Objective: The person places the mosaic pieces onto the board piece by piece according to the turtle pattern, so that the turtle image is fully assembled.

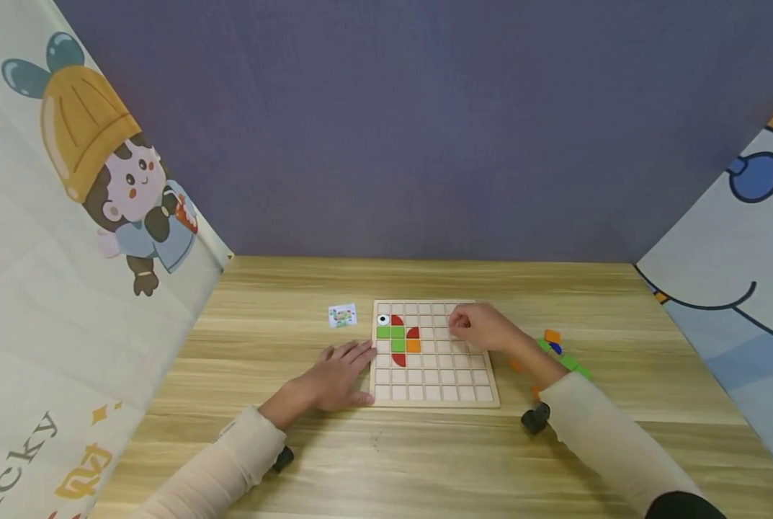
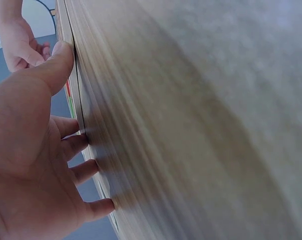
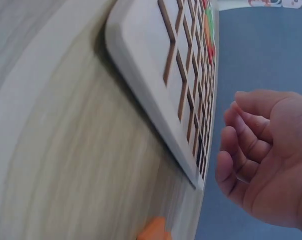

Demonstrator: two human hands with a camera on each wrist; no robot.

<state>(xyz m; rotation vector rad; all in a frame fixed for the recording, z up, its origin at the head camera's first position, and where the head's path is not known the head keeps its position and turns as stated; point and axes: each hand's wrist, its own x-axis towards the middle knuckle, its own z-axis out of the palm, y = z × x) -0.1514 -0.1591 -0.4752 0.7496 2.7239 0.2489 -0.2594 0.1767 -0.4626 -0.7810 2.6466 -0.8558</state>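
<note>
A square wooden grid board lies on the table. On its left part sit a white eye piece, green squares, an orange square and red quarter-round pieces. My left hand lies with spread fingers at the board's left edge, fingertips touching it. Over the board's upper right cells hovers my right hand, fingers curled and thumb meeting the index finger. In the right wrist view no piece shows clearly between the right hand's fingertips; a small one could be hidden.
A small picture card lies left of the board's top corner. Loose green pieces, a blue piece and orange pieces are scattered right of the board, partly behind the right forearm. A dark blue-grey panel stands behind the table.
</note>
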